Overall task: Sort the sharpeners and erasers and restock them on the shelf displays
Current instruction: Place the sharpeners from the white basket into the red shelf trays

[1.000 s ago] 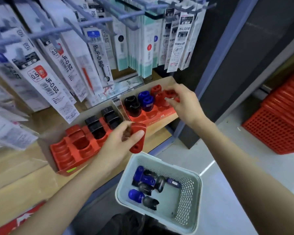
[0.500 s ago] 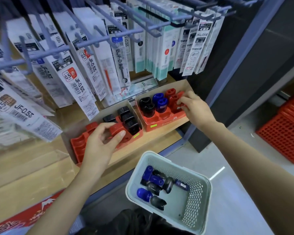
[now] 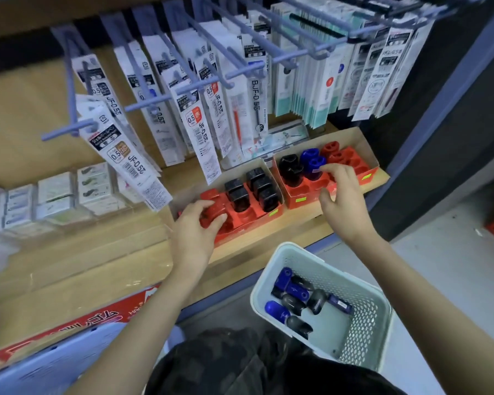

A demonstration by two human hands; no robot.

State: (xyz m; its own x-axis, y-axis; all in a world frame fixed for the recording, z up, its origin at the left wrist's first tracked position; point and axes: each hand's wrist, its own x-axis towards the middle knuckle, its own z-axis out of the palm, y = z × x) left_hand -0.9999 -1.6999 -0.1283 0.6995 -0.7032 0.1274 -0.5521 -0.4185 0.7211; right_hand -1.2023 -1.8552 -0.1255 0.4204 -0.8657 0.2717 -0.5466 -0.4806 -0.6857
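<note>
glossy plastic sharpeners (image 3: 288, 302), perforated plastic basket (image 3: 362, 334), wood-look shelf (image 3: 97, 252)

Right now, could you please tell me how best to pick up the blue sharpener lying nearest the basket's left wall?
Pinch the blue sharpener across its rounded body, fingers on its two long sides, coming straight down through the open top of the white basket. It lies on its side, with a black sharpener beside its near end and the wall close by, so above looks freest.

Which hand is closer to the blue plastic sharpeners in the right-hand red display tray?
Right. The right hand has its fingertips at the blue plastic sharpeners; the left hand grips a red plastic sharpener in the left red tray.
</note>
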